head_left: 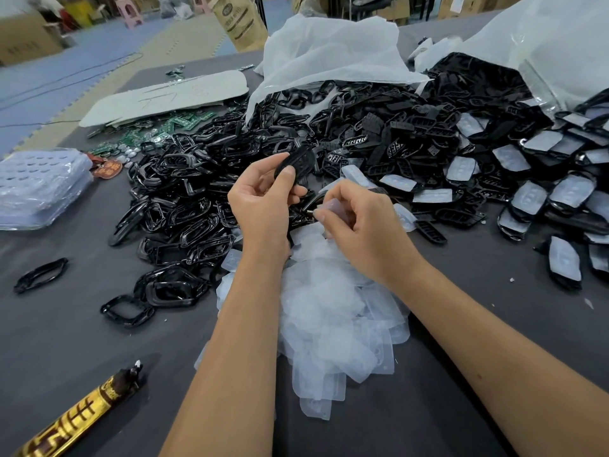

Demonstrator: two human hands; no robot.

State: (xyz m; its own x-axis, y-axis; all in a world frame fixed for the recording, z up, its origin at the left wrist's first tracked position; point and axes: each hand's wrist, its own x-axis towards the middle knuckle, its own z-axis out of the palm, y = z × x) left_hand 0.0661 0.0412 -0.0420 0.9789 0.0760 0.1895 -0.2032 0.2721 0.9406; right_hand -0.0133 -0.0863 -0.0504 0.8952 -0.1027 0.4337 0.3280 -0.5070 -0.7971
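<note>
Left hand [263,196] pinches a black slotted plastic key-fob shell [296,163] raised above the counter [99,341] piles. Right hand [359,222] pinches a translucent soft rubber button pad [334,207], probably lining it up for insertion.

Bare left hand [260,206], right hand [362,225], bare forearms [230,357]

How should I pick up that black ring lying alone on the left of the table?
Pinch one long side of the black ring, thumb outside and a finger through its open middle, coming straight down from above. It lies flat on the grey cloth, apart from the pile, so both sides are probably free.
</note>
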